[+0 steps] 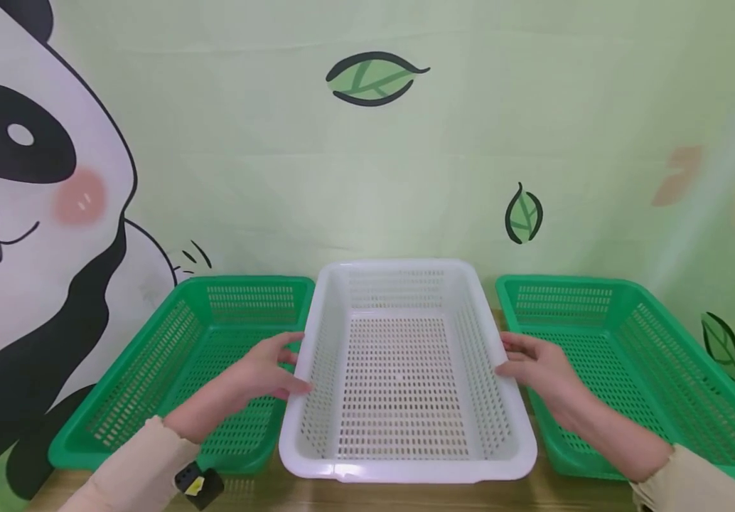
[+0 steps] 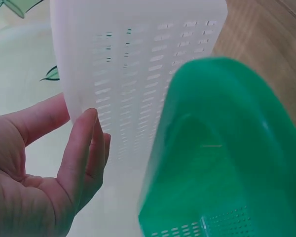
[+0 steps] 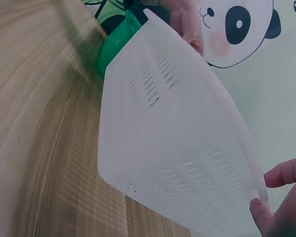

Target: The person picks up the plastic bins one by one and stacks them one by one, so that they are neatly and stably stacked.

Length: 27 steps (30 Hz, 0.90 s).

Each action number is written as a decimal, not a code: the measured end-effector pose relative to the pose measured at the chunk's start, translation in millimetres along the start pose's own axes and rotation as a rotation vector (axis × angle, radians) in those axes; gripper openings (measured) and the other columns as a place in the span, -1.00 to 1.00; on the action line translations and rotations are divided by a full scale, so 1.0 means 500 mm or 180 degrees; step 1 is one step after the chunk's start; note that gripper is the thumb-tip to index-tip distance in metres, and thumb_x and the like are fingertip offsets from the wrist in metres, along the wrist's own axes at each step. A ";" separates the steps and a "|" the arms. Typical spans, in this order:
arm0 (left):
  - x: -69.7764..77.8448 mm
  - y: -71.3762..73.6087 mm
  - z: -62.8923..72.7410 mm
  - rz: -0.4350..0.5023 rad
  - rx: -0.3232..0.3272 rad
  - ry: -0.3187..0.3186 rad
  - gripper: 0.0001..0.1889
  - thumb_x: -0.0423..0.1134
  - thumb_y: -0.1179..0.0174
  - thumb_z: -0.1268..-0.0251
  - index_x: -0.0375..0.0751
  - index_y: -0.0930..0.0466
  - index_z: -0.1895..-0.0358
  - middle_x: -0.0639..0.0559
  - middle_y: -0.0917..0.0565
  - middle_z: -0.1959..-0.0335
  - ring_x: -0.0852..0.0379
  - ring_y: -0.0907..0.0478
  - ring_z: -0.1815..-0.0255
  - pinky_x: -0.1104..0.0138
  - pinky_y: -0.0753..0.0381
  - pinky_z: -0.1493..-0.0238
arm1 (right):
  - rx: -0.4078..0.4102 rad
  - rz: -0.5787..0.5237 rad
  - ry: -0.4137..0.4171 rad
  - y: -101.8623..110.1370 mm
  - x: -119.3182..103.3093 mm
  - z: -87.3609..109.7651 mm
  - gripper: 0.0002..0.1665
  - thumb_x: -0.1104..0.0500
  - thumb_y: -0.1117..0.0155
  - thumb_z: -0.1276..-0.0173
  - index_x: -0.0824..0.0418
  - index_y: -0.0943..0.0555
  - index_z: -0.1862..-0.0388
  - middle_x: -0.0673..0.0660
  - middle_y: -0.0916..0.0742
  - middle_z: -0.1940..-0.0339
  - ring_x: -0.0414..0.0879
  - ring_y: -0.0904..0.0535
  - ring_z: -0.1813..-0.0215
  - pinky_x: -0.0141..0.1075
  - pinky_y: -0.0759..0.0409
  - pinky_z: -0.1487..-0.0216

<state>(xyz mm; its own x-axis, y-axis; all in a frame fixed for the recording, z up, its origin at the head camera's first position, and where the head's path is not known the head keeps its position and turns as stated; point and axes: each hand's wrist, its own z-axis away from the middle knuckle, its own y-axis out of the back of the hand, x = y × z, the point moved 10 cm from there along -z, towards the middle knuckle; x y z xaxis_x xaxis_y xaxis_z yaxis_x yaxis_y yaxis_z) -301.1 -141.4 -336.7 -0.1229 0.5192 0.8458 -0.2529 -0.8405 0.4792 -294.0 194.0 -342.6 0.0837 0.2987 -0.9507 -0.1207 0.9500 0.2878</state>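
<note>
An empty white plastic basket [image 1: 399, 384] with slotted walls and base is in the middle of the head view. At its left rim, my left hand [image 1: 268, 370] pinches the edge between thumb and fingers. My right hand [image 1: 543, 370] grips the opposite rim the same way. From the right wrist view, the white basket [image 3: 153, 123] looks tilted over the table, with my right hand [image 3: 288, 197] at its rim. In the left wrist view, my left hand [image 2: 44, 177] is beside the basket's outer wall. Whether the basket's underside touches the table, I cannot tell.
An empty green basket [image 1: 246, 280] stands on the left and another green basket [image 1: 572, 281] on the right, both close beside the white one. Beneath them is a wooden table [image 1: 419, 498]. A cloth backdrop [image 1: 265, 142] with a panda and leaves hangs behind.
</note>
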 end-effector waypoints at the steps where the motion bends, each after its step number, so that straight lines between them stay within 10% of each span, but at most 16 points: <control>1: 0.003 0.005 0.004 -0.0009 0.0003 -0.0009 -0.17 -0.46 -0.32 0.08 -0.32 -0.08 -0.32 -0.28 -0.49 0.05 0.00 -0.59 0.30 0.14 -0.62 0.30 | -0.0013 -0.0038 0.0012 -0.001 -0.003 0.001 -0.26 0.28 -0.16 -0.20 0.39 -0.15 -0.33 0.35 -0.47 -0.18 0.03 -0.51 -0.08 -0.12 -0.46 -0.07; 27: 0.025 0.144 0.051 -0.0256 -0.0180 -0.0375 -0.21 -0.28 -0.28 -0.01 -0.37 -0.09 -0.32 -0.33 -0.42 -0.10 0.01 -0.56 0.14 0.14 -0.57 0.15 | -0.0192 -0.0704 0.0319 -0.073 -0.096 0.019 -0.31 0.22 -0.22 -0.21 0.29 -0.26 -0.31 0.23 -0.50 -0.18 -0.13 -0.54 -0.03 -0.28 -0.44 -0.08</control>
<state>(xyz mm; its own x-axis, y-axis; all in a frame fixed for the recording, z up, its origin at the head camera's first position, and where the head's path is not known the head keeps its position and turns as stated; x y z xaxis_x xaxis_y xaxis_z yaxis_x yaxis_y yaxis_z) -296.5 -199.6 -285.7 0.0125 0.5599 0.8285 -0.3114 -0.7851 0.5353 -284.0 146.1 -306.4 0.0166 0.0706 -0.9974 -0.1696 0.9832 0.0668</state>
